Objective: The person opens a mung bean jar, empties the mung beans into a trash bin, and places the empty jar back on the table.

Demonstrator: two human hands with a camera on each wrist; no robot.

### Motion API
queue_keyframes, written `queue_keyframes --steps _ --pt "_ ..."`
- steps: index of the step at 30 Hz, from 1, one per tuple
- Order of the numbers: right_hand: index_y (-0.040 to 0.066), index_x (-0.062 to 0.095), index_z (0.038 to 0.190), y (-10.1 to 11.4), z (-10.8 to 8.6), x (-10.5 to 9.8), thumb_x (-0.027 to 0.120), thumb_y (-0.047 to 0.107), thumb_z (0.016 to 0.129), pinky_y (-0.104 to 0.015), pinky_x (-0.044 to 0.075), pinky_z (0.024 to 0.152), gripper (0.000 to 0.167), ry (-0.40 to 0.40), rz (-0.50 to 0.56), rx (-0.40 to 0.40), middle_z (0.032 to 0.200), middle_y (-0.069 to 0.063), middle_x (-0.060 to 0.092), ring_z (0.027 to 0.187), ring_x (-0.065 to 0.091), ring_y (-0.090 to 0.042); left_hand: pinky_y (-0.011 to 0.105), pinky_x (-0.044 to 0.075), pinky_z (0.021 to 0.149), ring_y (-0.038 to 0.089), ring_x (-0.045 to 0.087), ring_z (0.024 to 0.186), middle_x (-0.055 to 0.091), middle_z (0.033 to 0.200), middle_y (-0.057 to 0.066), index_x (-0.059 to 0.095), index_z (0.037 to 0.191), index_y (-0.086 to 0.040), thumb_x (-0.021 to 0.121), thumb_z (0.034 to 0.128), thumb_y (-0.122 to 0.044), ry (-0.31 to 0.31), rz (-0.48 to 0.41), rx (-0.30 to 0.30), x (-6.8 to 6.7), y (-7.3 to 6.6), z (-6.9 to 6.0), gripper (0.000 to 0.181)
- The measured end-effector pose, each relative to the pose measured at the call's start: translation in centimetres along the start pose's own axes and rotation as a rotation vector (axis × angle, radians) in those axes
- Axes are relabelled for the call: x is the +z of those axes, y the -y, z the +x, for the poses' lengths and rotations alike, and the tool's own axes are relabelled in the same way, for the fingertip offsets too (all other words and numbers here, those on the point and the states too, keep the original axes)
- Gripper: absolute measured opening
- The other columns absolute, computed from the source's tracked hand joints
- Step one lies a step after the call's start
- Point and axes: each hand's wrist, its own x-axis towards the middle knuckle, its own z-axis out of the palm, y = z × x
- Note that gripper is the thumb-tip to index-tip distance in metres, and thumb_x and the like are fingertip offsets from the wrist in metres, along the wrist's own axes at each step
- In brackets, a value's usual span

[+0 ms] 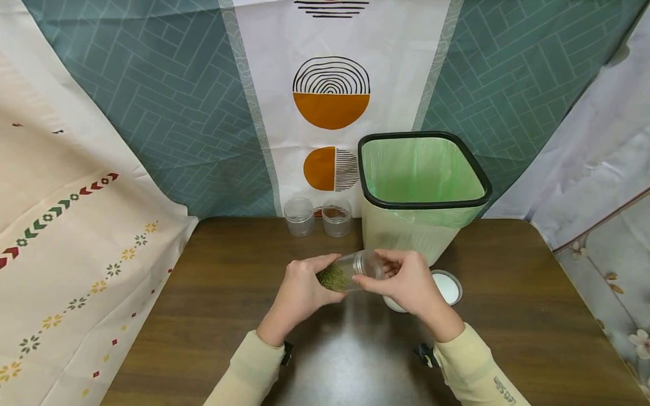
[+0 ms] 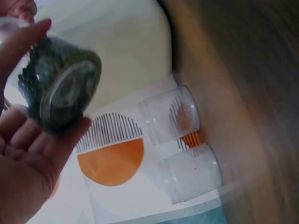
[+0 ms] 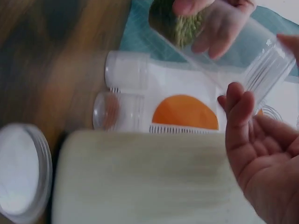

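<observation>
A clear plastic jar [image 1: 351, 269] lies tilted nearly sideways between both hands, small green beans [image 1: 331, 278] gathered toward its base. My left hand [image 1: 301, 285] grips the base end, thumb and fingers on opposite sides. At the ridged screw end, my right hand [image 1: 412, 280] pinches the jar between thumb and fingers. In the left wrist view the jar's round bottom [image 2: 70, 91] faces the camera. The right wrist view shows the ridged end [image 3: 268, 67] between the right thumb and fingers; whether a clear lid covers it, I cannot tell.
A bin [image 1: 396, 231] with a black rim and green liner stands behind the right hand. A white-faced round lid [image 1: 448, 287] and another white round piece [image 1: 393, 305], partly hidden, lie near it. Two clear jars [image 1: 299, 219] [image 1: 337, 219] stand at the wooden table's [image 1: 213, 316] back edge.
</observation>
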Motion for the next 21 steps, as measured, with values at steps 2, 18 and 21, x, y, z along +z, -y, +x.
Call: queue_keyframes --steps 2,18,21 --pt "0.019 0.071 0.096 0.0 0.0 -0.3 0.082 0.05 0.06 -0.023 0.049 0.051 0.049 0.033 -0.04 -0.074 0.069 0.004 0.065 0.058 0.056 -0.009 0.02 0.053 0.07 0.002 0.065 0.081 0.07 0.102 -0.012 0.068 0.11 -0.026 0.088 0.0524 -0.032 0.071 -0.091 -0.053 -0.1 0.2 0.0 0.061" --pt "0.01 0.067 0.107 0.5 -0.2 0.6 0.078 0.059 0.06 -0.025 0.053 0.059 0.069 -0.046 0.006 0.189 0.077 0.0 0.07 0.067 0.064 -0.01 0.029 0.051 0.09 0.011 0.06 0.11 0.064 0.119 -0.007 0.062 0.122 -0.021 0.086 0.059 -0.029 -0.091 0.037 -0.05 1.2 0.2 -0.3 0.068" --pt "0.007 0.067 0.107 0.1 -0.2 0.5 0.081 0.055 0.06 -0.024 0.053 0.06 0.069 -0.042 0.018 0.157 0.077 -0.003 0.07 0.067 0.064 -0.01 0.029 0.051 0.091 0.01 0.06 0.11 0.064 0.119 -0.006 0.062 0.122 -0.021 0.086 0.0603 -0.029 -0.078 0.042 -0.042 1.3 0.3 -0.4 0.067"
